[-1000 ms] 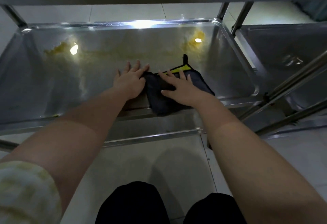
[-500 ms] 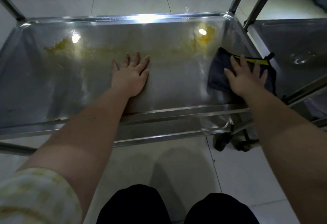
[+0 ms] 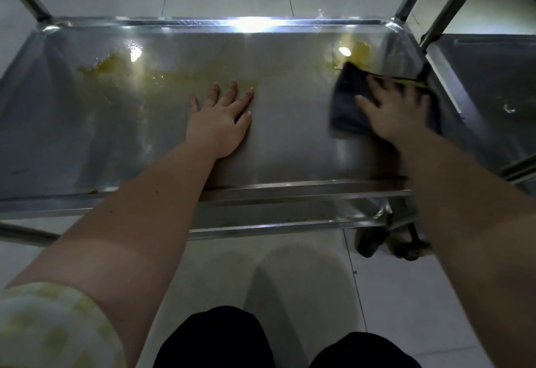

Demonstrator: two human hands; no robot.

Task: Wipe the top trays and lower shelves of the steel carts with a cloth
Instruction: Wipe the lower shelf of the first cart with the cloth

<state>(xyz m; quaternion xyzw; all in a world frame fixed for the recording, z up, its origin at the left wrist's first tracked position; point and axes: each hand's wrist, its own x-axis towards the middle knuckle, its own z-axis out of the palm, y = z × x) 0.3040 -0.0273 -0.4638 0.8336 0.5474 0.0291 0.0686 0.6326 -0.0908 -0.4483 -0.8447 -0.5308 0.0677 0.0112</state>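
Progress partial: lower shelf [image 3: 290, 141] shows bare steel between the hands. Right hand [image 3: 397, 109], fingers spread flat, presses the dark cloth [image 3: 346, 100] down. Left hand [image 3: 220, 119] rests flat, holding nothing. Yellow residue [image 3: 110, 67] lies beyond the left fingertips and just past the cloth; shelf judged unfinished.

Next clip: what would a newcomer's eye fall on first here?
Yellow residue streaks the far half of the steel shelf, thickest at its far left and far right. The right hand presses a dark cloth flat at the right patch; the left hand lies flat mid-shelf.
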